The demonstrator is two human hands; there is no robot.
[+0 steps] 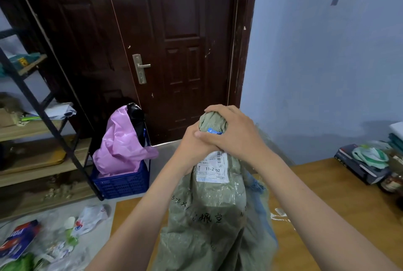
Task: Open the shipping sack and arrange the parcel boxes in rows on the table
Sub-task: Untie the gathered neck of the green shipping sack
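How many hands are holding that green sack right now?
2. The left hand grips the bunched neck of the green sack from the left side; the right hand wraps over its top, overlapping the left. No other hands are in view.

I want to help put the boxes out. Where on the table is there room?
Bare wood lies on the table between the green sack and the pile of books and bags at the far right corner. Near the pile it is crowded.

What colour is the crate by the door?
Dark blue crate, seen in the head view, with a pink bag inside.
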